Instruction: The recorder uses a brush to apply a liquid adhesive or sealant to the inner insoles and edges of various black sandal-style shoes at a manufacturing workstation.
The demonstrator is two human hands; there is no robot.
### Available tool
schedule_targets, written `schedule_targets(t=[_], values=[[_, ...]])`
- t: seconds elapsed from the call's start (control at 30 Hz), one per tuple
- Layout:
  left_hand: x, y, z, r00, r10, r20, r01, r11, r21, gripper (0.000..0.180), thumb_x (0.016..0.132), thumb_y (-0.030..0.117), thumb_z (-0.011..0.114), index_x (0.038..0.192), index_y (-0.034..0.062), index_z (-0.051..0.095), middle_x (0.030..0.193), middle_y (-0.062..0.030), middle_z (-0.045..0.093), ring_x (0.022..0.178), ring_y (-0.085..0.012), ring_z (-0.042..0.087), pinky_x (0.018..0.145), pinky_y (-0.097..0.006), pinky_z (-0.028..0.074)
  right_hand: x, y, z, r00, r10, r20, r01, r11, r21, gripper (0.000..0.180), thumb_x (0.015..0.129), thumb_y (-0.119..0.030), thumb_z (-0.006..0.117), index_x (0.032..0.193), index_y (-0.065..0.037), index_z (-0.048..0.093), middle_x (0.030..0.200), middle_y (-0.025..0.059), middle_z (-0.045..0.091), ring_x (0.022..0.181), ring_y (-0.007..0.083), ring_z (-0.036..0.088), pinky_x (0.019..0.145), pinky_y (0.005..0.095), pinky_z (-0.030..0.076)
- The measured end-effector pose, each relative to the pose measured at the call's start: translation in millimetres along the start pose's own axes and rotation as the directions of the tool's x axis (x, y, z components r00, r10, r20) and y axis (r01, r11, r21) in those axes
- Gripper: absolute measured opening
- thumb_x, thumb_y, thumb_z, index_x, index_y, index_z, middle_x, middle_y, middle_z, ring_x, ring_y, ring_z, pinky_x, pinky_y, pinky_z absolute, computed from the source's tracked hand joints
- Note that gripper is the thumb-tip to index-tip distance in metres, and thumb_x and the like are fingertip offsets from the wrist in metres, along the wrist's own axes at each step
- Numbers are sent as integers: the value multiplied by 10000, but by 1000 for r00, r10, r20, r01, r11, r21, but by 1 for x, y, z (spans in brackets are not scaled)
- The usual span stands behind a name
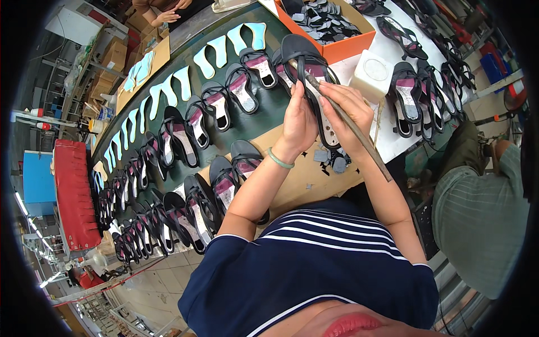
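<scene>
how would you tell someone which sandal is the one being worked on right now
Start at the orange bin at the far edge of the table. Just in front of it, the black sandal is lifted off the table in the left hand, while the right hand lays a long stick on it. Every other sandal lies flat in rows.

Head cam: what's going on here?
A person holds a black sandal in the left hand and works a long brush stick against its sole with the right hand. More sandals lie in rows along the green belt. An orange box of parts sits behind.
</scene>
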State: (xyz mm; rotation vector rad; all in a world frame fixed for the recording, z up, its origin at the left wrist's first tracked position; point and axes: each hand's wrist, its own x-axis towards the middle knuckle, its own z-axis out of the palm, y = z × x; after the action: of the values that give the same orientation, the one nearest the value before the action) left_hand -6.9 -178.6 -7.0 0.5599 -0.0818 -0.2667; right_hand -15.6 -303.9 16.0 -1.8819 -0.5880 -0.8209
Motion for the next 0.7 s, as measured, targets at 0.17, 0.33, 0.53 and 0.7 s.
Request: schedule_targets(t=[0.17,0.33,0.53,0.7], values=[[1,0,-3,1000,16,-14,-15,1000,11,360,1048,419,336,1218,134,477,1186,-32,572,1130,-158,530,1013,-352,406,1,0,-1,1000,-24,-5,24,999,-40,223,791,-49,708,1009,-3,710,1005,123,717,930,275,662,855,352,472],[1,2,-2,1000,4,-8,-4,1000,27,396,1046,427,329,1235,114,484,1210,-39,575,1139,-163,534,1014,-355,410,-1,2,-1,1000,-22,-13,21,998,-59,213,789,-45,707,999,-8,711,1003,117,717,918,267,658,840,348,466],[-2,6,1,1000,0,9,0,999,40,478,1046,440,296,1291,67,467,1259,-71,563,1167,-191,531,1034,-370,401,-2,5,-4,999,-27,-17,26,996,-89,210,778,-36,709,986,-9,710,994,111,716,871,249,646,792,335,454],[-2,7,0,1000,10,5,-10,999,35,546,1050,437,258,1346,19,448,1315,-100,546,1218,-220,509,1081,-381,361,-3,6,-7,1000,-12,-18,10,994,-105,213,774,-33,706,985,-11,709,990,104,717,831,228,634,757,325,439]])
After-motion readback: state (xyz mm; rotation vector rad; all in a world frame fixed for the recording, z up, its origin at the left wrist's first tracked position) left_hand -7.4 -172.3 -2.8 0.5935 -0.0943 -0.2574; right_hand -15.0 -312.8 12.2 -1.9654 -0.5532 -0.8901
